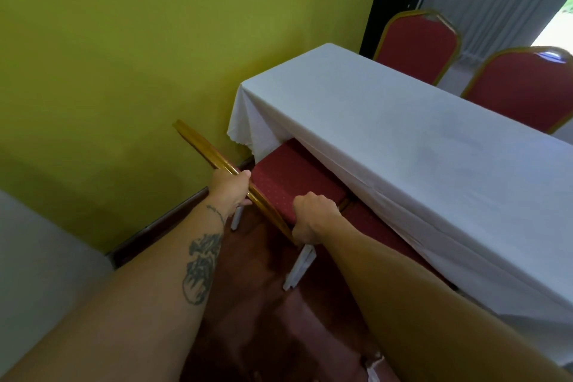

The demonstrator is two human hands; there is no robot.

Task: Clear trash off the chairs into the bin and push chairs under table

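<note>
A red-cushioned chair (279, 183) with a gold frame stands at the near side of the table (403, 146), which is draped in a white cloth. The seat's far part is under the cloth. My left hand (231, 187) grips the gold top rail of the chair's back. My right hand (311, 217) grips the same rail lower down, near the seat's corner. No trash shows on the visible part of the seat. No bin is in view.
A yellow-green wall (124, 71) runs close on the left of the chair. Two more red chairs (418, 46) (524, 90) stand at the table's far side. Another red seat (381, 232) sits under the cloth to the right. Dark red floor (279, 319) lies below.
</note>
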